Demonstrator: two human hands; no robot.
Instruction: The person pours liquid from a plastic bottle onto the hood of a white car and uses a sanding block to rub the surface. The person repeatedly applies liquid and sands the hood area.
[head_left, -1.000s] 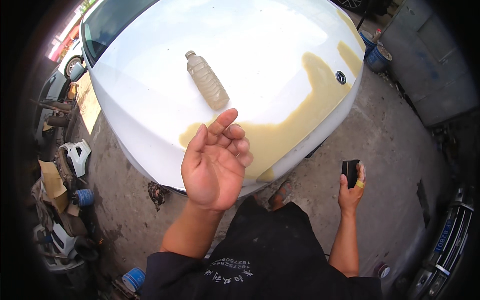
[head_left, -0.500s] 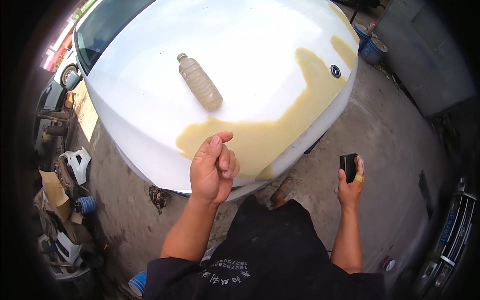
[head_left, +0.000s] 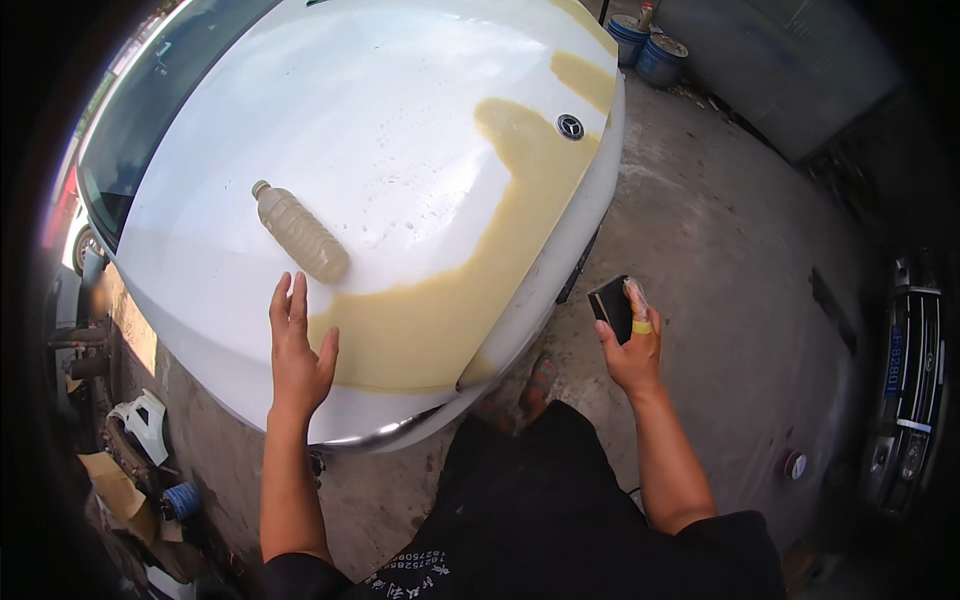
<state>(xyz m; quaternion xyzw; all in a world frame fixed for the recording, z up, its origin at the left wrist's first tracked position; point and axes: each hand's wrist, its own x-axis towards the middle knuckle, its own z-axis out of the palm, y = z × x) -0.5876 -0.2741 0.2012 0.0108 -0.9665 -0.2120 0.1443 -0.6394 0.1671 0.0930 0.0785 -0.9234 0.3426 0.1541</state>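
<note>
My left hand (head_left: 300,345) is held open over the near left part of the car's white panel (head_left: 370,80), fingers stretched out and nothing in them. Just beyond its fingertips a cloudy plastic bottle (head_left: 305,238) lies on its side. A yellowish filler patch (head_left: 430,325) runs along the panel's near edge and up toward a round badge (head_left: 570,127). Water drops dot the white surface. Off the panel's right edge, my right hand (head_left: 635,350) grips a black block (head_left: 612,308), which looks like a sanding block. Yellow tape and a whitish wrap cover one finger of that hand.
Two blue buckets (head_left: 660,60) stand at the far right by a grey sheet. A loose car front grille (head_left: 910,390) rests at the right. Car parts, cardboard (head_left: 120,490) and a blue can (head_left: 182,500) clutter the left floor. A small round tin (head_left: 793,464) sits low right.
My left hand has gone from curled fingers to open, and moved left. The right hand has shifted left with the block, now tilted. The view has turned; drops now show on the panel.
</note>
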